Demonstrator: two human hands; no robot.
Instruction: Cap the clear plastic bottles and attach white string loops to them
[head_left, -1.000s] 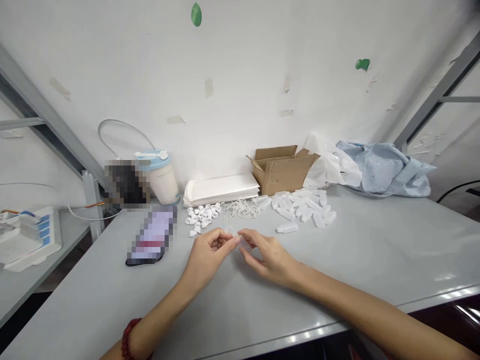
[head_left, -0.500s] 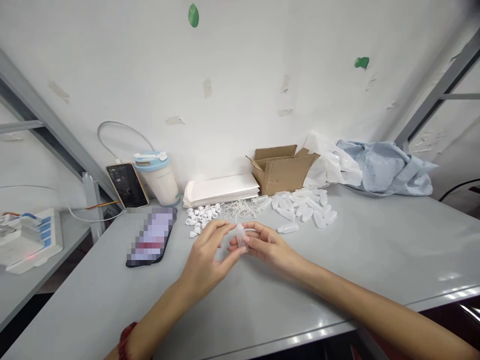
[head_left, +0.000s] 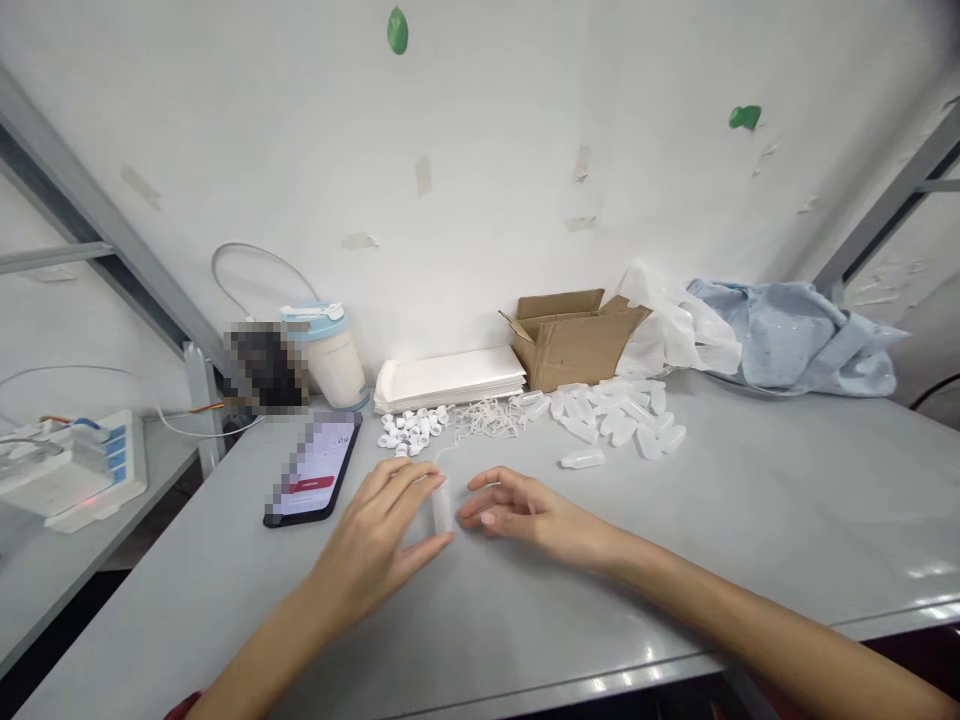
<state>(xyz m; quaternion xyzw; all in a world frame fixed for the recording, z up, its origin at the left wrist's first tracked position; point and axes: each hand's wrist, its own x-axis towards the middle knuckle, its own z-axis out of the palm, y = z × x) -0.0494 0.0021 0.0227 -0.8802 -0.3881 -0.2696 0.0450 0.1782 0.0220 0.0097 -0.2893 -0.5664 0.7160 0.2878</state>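
Observation:
A small translucent bottle [head_left: 442, 508] is held between the fingertips and thumb of my left hand [head_left: 382, 525], with a thin white string [head_left: 448, 452] running from its top toward the string pile. Just right of the bottle is my right hand [head_left: 529, 512], its fingers curved and apart, holding nothing. Behind the hands lie white caps [head_left: 411, 430], a tangle of white strings [head_left: 491, 418] and a heap of translucent bottles [head_left: 615, 412]. One single bottle [head_left: 583, 459] lies in front of the heap.
A phone [head_left: 315, 470] lies at the left, with a blue-lidded cup [head_left: 330, 360] behind it. Along the wall are a stack of white envelopes [head_left: 454, 378], an open cardboard box [head_left: 581, 350], a white plastic bag [head_left: 667, 325] and blue cloth [head_left: 787, 335]. A power strip [head_left: 112, 460] sits far left.
My right hand has let go of the bottle and opened. My left hand has moved left and nearer with the bottle. The view has shifted slightly.

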